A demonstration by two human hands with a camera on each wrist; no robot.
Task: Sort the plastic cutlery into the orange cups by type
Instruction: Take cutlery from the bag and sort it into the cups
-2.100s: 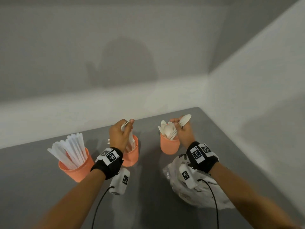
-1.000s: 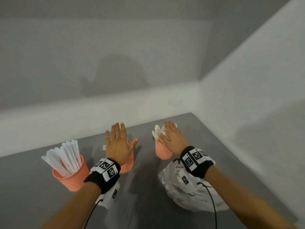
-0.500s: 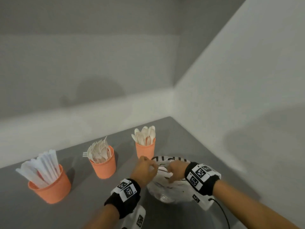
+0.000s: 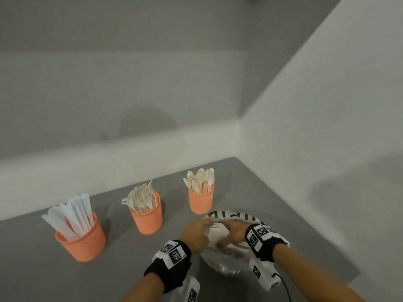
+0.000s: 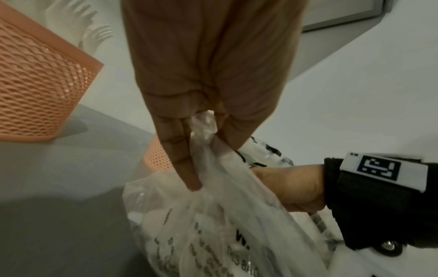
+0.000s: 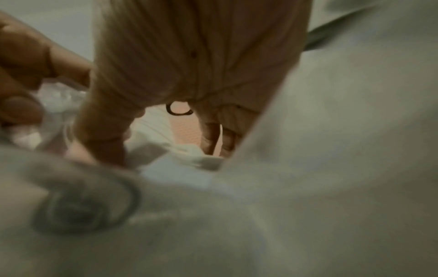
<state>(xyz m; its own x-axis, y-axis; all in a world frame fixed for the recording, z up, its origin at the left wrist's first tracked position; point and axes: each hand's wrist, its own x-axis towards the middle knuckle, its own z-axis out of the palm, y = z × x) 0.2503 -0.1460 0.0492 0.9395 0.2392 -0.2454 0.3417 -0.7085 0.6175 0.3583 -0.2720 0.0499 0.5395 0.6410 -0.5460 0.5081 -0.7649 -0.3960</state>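
Note:
Three orange mesh cups stand in a row on the grey table: knives in the left cup (image 4: 80, 238), forks in the middle cup (image 4: 149, 219) (image 5: 35, 90), spoons in the right cup (image 4: 200, 200) (image 5: 156, 157). In front of the spoon cup lies a white printed plastic bag (image 4: 226, 256) (image 5: 213, 234). My left hand (image 4: 204, 228) (image 5: 203, 150) pinches the bag's rim. My right hand (image 4: 226, 236) (image 6: 161, 148) is inside the bag's mouth, thumb and fingers apart and pointing down, nothing plainly between them. White fork tines (image 4: 216, 225) show between the hands. The bag's contents are mostly hidden.
The grey table (image 4: 43, 269) sits in a corner of white walls, with the right wall close beside the bag. Bare table surface lies in front of the knife and fork cups. Wrist cameras with cables hang under both forearms.
Both hands let go of cutlery at the fork and spoon cups, then drew back to the bag. The left now holds its rim and the right has gone inside. The view has shifted right.

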